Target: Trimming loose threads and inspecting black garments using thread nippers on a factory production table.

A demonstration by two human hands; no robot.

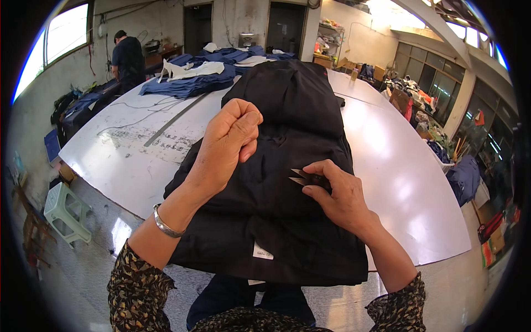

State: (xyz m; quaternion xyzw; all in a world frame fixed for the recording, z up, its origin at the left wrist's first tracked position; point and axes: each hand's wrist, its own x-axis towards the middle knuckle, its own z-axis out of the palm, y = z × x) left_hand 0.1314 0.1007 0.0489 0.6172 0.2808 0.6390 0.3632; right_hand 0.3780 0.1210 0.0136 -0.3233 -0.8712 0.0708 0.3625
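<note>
A pile of black fabric garments point(265, 182) lies on the white table before me and reaches over its near edge. Near that edge the top piece bears a small white label point(263, 250) with writing. My right hand point(338, 189) holds small metal thread snips point(302, 176) over the right side of the pile, their two blades apart and pointing left. Raised above the cloth at the left, my left hand point(232, 137) has its fingers curled in, thumb against the forefinger. Whether a thread or something small is pinched there, I cannot tell.
Blue and white cut fabric point(188, 81) is stacked on the far part of the table point(394, 174). A long metal ruler point(176, 119) and loose cords lie at the left. A green plastic stool point(67, 213) stands on the floor. A person point(127, 60) works at the far left.
</note>
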